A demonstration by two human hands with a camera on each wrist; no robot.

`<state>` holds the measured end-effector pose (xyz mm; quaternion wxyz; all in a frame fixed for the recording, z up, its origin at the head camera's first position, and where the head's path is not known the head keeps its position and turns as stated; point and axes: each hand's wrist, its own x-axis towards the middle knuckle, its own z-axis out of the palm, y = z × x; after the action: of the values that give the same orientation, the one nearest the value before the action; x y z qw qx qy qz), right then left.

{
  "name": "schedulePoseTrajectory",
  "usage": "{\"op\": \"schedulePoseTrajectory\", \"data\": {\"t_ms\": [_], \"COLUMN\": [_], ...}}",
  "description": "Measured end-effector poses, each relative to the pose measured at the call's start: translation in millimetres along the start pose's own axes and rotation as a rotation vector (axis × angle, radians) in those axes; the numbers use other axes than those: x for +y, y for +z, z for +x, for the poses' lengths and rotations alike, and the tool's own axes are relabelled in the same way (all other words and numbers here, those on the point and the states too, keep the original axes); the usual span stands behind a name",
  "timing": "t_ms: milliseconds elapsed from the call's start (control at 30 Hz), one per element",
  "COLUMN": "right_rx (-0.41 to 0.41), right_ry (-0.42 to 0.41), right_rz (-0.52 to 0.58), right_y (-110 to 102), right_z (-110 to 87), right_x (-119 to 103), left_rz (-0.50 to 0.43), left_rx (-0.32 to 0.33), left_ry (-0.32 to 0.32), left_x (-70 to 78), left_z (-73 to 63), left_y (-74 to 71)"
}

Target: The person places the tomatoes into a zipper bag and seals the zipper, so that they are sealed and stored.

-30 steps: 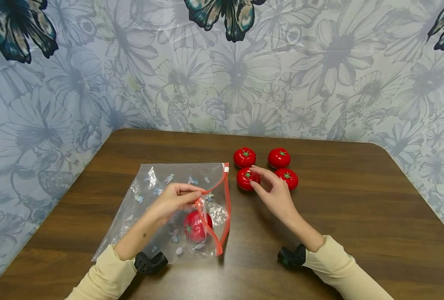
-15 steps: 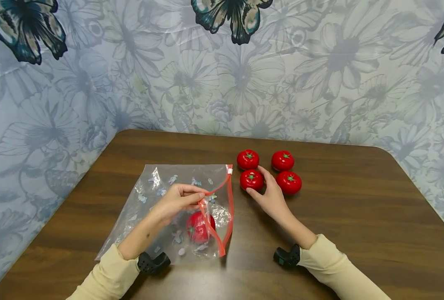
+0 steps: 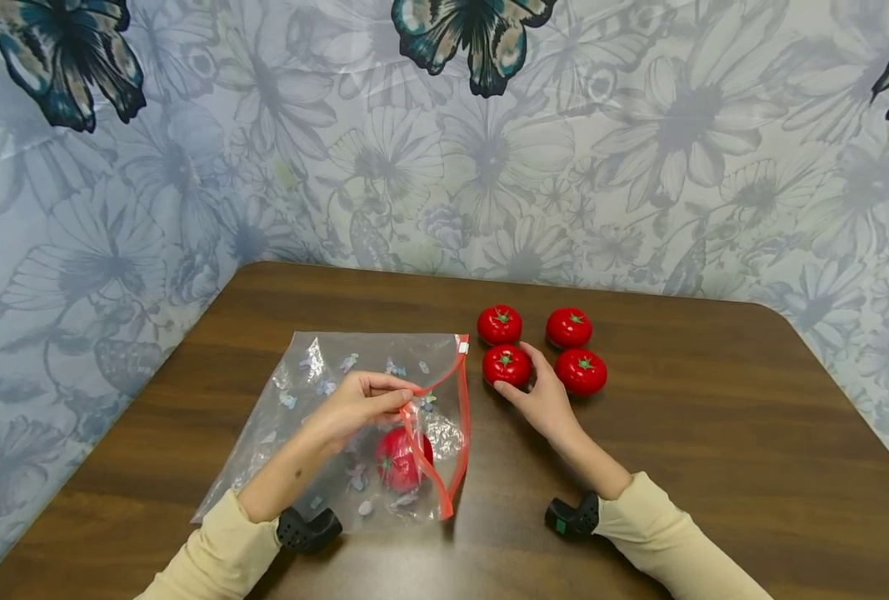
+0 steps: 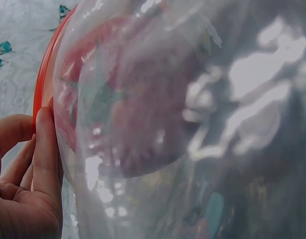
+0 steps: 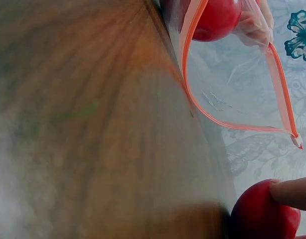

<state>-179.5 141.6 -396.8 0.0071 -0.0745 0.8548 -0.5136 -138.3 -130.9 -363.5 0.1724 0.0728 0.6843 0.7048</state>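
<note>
A clear zip bag (image 3: 317, 346) with an orange-red zip edge and small printed figures lies on the table at left. My left hand (image 3: 357, 408) pinches the upper layer of its mouth between thumb and fingers, lifting it so that the mouth gapes to the right. Inside the bag, near the mouth, sits one red tomato (image 3: 397, 464). Right of the bag, my right hand (image 3: 545, 407) holds the near-left tomato (image 3: 506, 367) of a group, thumb at its front and fingers round its far side. The right wrist view shows the thumb against this glossy tomato (image 5: 257, 211).
Three more tomatoes stand close by: one behind the held one (image 3: 500, 325), one at back right (image 3: 568, 328) and one just right of my hand (image 3: 582, 372). The brown wooden table (image 3: 714, 417) ends at a patterned wall covering (image 3: 639, 167).
My right hand has come down from above the near-left tomato and spread thumb and fingers round its sides. The left hand keeps its pinch on the bag. The head view shifts slightly.
</note>
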Motion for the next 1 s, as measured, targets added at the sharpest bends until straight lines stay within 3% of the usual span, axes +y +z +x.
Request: {"op": "schedulePoseTrajectory", "data": {"t_ms": [633,1000], "right_rx": [-0.009,-0.032], "right_ry": [0.05,0.03], "right_rz": [0.053,0.11], "right_y": [-0.2,-3.7], "right_z": [-0.4,-15.5], "right_x": [1.4,-5.5], "left_rz": [-0.014,-0.023], "left_rx": [0.009,-0.007], "left_ry": [0.017,0.02], "left_x": [-1.6,-0.6], "left_z": [0.8,-0.4], "left_y": [-0.9,0.5]}}
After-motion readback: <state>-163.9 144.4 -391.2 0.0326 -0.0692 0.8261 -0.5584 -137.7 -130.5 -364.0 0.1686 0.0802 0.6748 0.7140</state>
